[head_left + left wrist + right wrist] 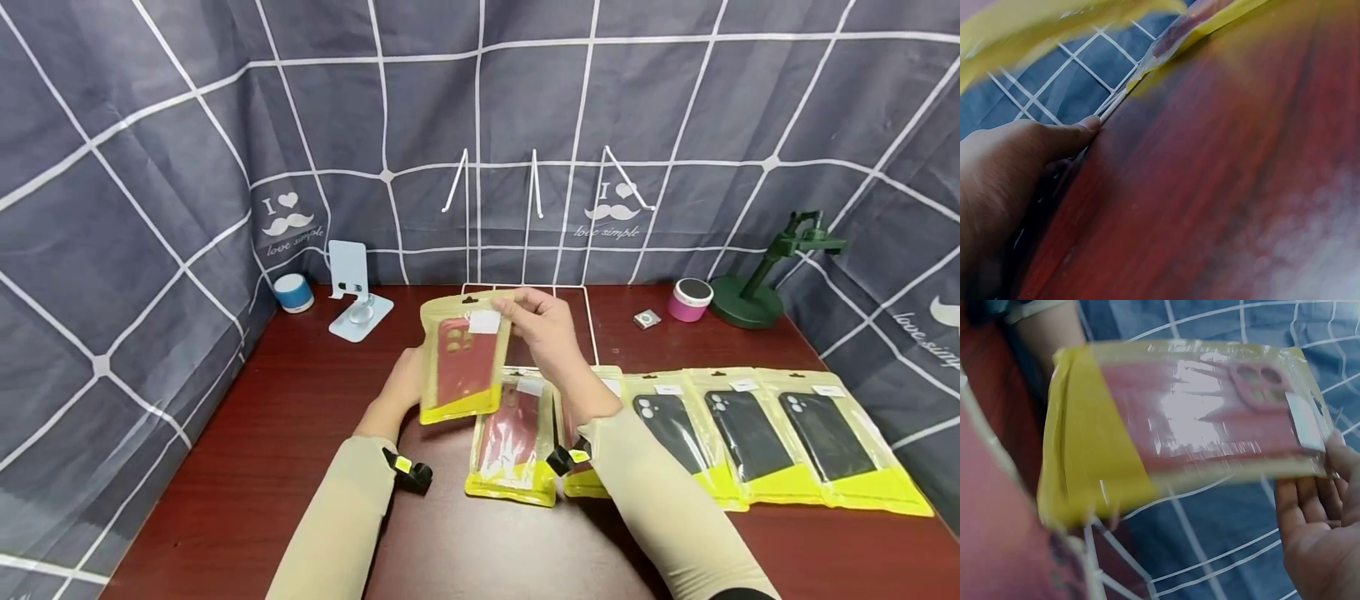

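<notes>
Count: six clear-fronted packages in view, one off the table (247, 492), five lying on it.

Lifted package (467, 358): red case inside, white label up top, yellow bottom edge; held in the air over the middle of the table, in front of the white wire rack (591, 327). Right hand (546, 329) pinches its upper right corner, thumb in front, other fingers curled behind.

Left hand (405, 379): at the lifted package's left side, partly behind it. Left wrist view shows the thumb stretched out, its tip at a white wire; other fingers hidden, so cannot tell whether they grip anything.

Remaining, on the near side, left to right: red package (513, 433); second red package (588, 485), partly covered by the right arm; left dark package (678, 429); middle dark package (750, 437); right dark package (831, 437). All five lie flat.

Progress (judgement): early stage. One package picked up but not set down; no hand holds any of the other five. No package is seen hanging on the rack's hooks.
</notes>
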Available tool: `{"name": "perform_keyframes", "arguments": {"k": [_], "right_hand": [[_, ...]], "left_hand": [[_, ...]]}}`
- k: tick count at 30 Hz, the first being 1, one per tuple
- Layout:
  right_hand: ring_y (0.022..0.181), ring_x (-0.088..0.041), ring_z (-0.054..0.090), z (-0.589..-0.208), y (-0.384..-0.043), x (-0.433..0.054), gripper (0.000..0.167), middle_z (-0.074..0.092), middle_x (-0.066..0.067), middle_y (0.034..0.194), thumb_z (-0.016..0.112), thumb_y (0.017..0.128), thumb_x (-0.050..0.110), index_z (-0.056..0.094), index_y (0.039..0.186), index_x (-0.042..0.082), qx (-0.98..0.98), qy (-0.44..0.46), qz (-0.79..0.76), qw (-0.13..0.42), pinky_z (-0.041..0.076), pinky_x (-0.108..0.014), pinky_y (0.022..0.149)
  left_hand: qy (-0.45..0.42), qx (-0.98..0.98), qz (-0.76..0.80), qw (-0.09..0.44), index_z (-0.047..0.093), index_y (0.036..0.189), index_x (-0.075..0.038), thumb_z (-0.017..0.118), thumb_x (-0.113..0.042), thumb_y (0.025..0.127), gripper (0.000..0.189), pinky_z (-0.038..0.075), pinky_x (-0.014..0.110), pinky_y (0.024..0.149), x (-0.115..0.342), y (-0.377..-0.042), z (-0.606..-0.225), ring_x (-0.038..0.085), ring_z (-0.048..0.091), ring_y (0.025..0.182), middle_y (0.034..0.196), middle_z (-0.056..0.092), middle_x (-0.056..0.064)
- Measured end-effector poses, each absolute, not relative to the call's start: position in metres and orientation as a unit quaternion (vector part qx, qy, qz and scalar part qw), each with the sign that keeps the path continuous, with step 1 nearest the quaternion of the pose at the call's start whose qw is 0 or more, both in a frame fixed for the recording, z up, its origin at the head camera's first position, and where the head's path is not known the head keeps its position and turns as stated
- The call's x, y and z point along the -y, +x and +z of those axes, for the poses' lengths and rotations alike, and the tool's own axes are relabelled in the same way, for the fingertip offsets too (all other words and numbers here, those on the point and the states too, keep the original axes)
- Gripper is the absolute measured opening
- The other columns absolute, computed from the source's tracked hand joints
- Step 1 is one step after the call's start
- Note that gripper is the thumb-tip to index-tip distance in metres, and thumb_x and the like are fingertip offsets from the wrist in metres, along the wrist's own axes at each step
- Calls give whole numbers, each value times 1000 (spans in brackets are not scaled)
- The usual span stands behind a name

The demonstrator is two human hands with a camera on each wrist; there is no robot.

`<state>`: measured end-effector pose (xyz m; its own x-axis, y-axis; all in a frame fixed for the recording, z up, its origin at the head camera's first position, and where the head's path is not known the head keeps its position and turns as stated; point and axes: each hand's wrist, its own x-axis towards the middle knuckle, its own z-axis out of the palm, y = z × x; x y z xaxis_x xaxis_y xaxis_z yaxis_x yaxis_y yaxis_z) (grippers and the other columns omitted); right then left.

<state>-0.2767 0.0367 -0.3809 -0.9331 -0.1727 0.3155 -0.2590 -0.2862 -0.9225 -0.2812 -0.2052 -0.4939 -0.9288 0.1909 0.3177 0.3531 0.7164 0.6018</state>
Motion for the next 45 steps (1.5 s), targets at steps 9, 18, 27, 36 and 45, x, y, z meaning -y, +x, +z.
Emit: {"name": "perform_keyframes", "arguments": {"k": [9,18,27,36,45], "right_hand": [[66,-10,64,-325,-279,-33,23,75,0,82,81,87,30,78,93,8,679,162,687,202,52,-23,58],[66,-11,63,-281,-288,-8,16,76,-11,84,77,90,18,78,96,3,703,206,621,278,47,-21,57],[64,-7,61,-265,-302,4,21,74,1,78,73,94,31,78,93,11,710,240,568,340,45,-22,57],[63,-4,57,-268,-311,8,24,73,3,77,71,95,35,77,94,12,730,245,536,347,43,-19,56],[60,-5,52,-271,-319,10,25,71,4,73,71,95,36,78,94,13,731,226,534,359,38,-20,54]], "left_hand": [[-160,933,-310,91,60,141,-16,73,-41,93,56,40,42,112,197,-287,-491,26,52,133,143,56,12],[-135,937,-315,73,56,144,-21,72,-46,91,61,38,45,113,201,-284,-487,28,48,137,145,54,11],[-133,935,-319,76,59,143,-15,74,-43,91,61,39,46,113,202,-285,-489,30,48,137,145,56,12],[-125,941,-308,66,57,145,-17,71,-47,92,62,37,46,114,204,-284,-489,28,47,138,147,55,9],[-126,939,-313,70,58,144,-17,73,-46,91,62,37,45,114,204,-285,-488,28,47,138,147,55,9]]}}
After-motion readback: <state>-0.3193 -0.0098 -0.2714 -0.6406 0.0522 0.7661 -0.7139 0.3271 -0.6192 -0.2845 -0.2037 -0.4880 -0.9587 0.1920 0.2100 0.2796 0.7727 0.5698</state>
